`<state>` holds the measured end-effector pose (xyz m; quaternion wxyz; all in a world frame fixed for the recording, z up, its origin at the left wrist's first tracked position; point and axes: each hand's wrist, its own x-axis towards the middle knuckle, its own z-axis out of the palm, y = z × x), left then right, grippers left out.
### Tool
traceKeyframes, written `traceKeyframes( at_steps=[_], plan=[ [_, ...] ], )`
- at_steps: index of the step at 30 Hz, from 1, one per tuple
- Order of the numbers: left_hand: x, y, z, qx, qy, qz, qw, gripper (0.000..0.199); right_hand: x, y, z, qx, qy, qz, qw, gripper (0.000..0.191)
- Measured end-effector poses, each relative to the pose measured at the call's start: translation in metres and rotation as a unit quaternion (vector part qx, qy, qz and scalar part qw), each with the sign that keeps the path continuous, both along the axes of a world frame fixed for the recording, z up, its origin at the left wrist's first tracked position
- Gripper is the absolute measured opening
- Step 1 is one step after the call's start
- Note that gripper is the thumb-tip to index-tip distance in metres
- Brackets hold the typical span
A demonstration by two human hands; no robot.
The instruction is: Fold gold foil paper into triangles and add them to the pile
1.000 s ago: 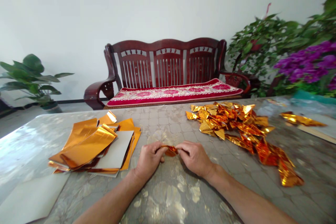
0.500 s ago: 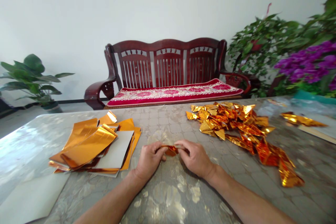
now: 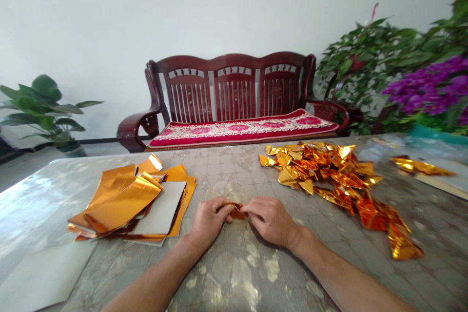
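Observation:
Between my two hands, just above the table, is a small folded piece of gold foil paper [image 3: 237,210]. My left hand [image 3: 211,219] pinches its left end between thumb and fingers. At the right end, the fingers of my right hand [image 3: 272,219] are closed on it, and the fingers cover part of the fold. To the left lies a loose stack of flat gold foil sheets [image 3: 124,200], with a pale backing side [image 3: 161,209] showing on one. On the right spreads a heap of folded gold foil pieces [image 3: 329,168], crumpled and pointed in shape.
A single pale sheet [image 3: 44,273] lies at the table's near left. Clear plastic and another gold piece [image 3: 422,166] rest at the far right. Beyond the patterned table [image 3: 219,165] stands a wooden bench [image 3: 234,87]. Potted plants [image 3: 54,112] and purple flowers [image 3: 431,87] flank it.
My right hand's fingers have shifted slightly left and inward on the foil piece, which looks narrower between the hands. The left hand is nearly still.

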<state>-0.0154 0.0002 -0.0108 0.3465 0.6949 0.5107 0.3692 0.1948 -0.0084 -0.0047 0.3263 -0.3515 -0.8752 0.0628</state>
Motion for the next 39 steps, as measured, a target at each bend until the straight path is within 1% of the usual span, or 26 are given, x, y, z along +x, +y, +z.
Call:
traceKeyframes(
  at_steps=[3, 7, 11, 14, 16, 18, 20, 22, 26, 31, 39],
  plan=[
    [-0.0001, -0.0002, 0.0011, 0.000, -0.001, -0.003, 1.000, 0.023, -0.0007, -0.0002, -0.0013, 0.011, -0.015, -0.010, 1.000, 0.030],
    [-0.0002, -0.0013, 0.0017, 0.007, 0.008, -0.014, 1.000, 0.022, -0.0031, -0.0017, -0.0002, -0.036, -0.001, -0.054, 0.998, 0.031],
    [0.0007, -0.0023, 0.0027, 0.009, 0.008, -0.020, 1.000, 0.022, -0.0047, -0.0045, 0.0038, -0.069, -0.012, -0.060, 0.996, 0.028],
    [0.0013, -0.0027, 0.0044, 0.007, -0.014, -0.005, 1.000, 0.022, -0.0057, -0.0054, 0.0060, -0.078, 0.002, -0.070, 0.995, 0.027],
    [0.0013, -0.0026, 0.0048, -0.002, -0.032, 0.007, 0.999, 0.021, -0.0065, -0.0044, 0.0067, -0.111, 0.017, -0.099, 0.989, 0.031],
    [0.0011, -0.0023, 0.0041, -0.009, -0.040, 0.014, 0.999, 0.021, -0.0070, -0.0023, 0.0068, -0.156, 0.029, -0.114, 0.981, 0.033],
    [0.0007, -0.0018, 0.0027, -0.007, -0.037, 0.014, 0.999, 0.022, -0.0070, 0.0003, 0.0065, -0.187, 0.043, -0.106, 0.976, 0.029],
    [0.0003, -0.0014, 0.0015, 0.000, -0.028, 0.008, 1.000, 0.023, -0.0069, 0.0024, 0.0060, -0.202, 0.054, -0.100, 0.973, 0.026],
    [0.0000, -0.0014, 0.0010, 0.010, -0.014, -0.003, 1.000, 0.023, -0.0069, 0.0034, 0.0054, -0.213, 0.058, -0.112, 0.969, 0.024],
    [0.0008, -0.0024, 0.0011, 0.007, -0.018, 0.003, 1.000, 0.021, -0.0071, 0.0027, 0.0043, -0.227, 0.070, -0.107, 0.965, 0.022],
    [0.0005, -0.0025, 0.0030, 0.016, -0.004, -0.012, 1.000, 0.023, -0.0066, 0.0014, 0.0028, -0.206, 0.070, -0.106, 0.970, 0.023]
  ],
)
